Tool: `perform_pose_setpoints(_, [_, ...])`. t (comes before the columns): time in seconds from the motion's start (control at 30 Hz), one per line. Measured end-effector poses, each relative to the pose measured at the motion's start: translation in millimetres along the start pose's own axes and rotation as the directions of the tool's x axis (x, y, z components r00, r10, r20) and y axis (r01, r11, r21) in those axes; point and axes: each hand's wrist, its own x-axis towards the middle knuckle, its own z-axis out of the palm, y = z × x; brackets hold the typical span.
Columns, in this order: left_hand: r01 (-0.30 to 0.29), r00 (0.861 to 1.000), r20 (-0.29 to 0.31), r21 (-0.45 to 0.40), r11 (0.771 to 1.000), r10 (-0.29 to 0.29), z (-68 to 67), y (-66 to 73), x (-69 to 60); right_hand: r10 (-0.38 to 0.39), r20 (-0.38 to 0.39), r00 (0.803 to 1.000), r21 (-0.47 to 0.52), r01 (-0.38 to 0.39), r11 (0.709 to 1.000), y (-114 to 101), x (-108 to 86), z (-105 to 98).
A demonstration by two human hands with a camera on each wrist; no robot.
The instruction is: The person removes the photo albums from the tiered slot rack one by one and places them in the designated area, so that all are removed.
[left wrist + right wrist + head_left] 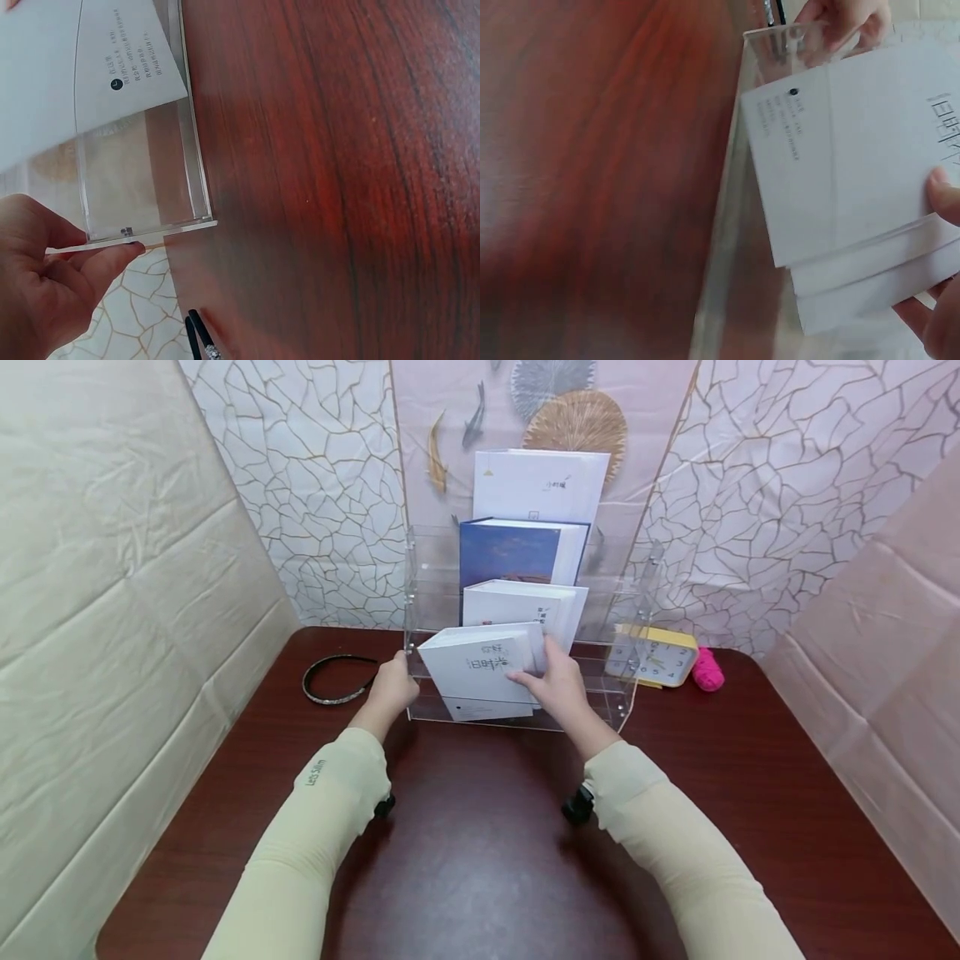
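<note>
Patterned wall, white w/ gold crackle lines, makes the bkgd behind the clear rack, which stands on a dark red-brown table. Four bks line up front-to-back in the rack, each showing above the one ahead, prob. b/c the tiers step up so covers stay visible: tall white book at rack's back, then blue-covered book, then second white book, w/ front white book at rack's front.

Left hand is clamped on rack's left side wall, panel edge btwn thumb & fingers; prob. steadies it, since a light see-thru frame might slide if bumped from one side only. Right hand pinches the front white book at its right edge, thumb on cover, fingers behind. Edge grip leaves most cover text uncovered & prob. gives good control of tilt. Book sits askew, lower end by rack's front edge; can't tell if its wt is on rack or hand.

Headband lies just left of rack, prob. out of the way there. Yellow clock stands at rack's right side, partly seen thru its wall, face fwd, prob. for reading; pink bundle farther right of rack, beside clock.
</note>
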Motion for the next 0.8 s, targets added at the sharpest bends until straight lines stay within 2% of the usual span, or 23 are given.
perform_pose_setpoints(0.07, [-0.005,1.000,-0.006,-0.001,1.000,0.005,-0.5,-0.1,-0.9,-0.040,0.034,0.999,-0.002,0.040,0.999,-8.2,5.7,-0.5])
perform_pose_setpoints(0.17, [-0.014,1.000,-0.015,-0.012,1.000,0.014,0.2,-0.3,-1.4,-0.060,0.065,0.996,0.018,0.059,0.998,-15.0,12.6,-1.9])
perform_pose_setpoints(0.4, [0.007,0.999,-0.037,-0.028,1.000,-0.008,2.7,0.3,-0.9,0.020,0.114,0.993,0.154,-0.038,0.987,-16.8,20.6,-2.3])
perform_pose_setpoints(0.53, [0.008,0.999,-0.037,-0.041,0.999,-0.010,3.9,1.4,0.8,0.047,0.101,0.994,0.207,-0.067,0.976,-16.1,21.7,-0.6])
perform_pose_setpoints(0.8, [0.013,1.000,-0.025,-0.018,1.000,-0.013,2.1,-1.3,3.0,0.061,0.064,0.996,0.222,-0.074,0.972,-17.7,21.5,-0.2])
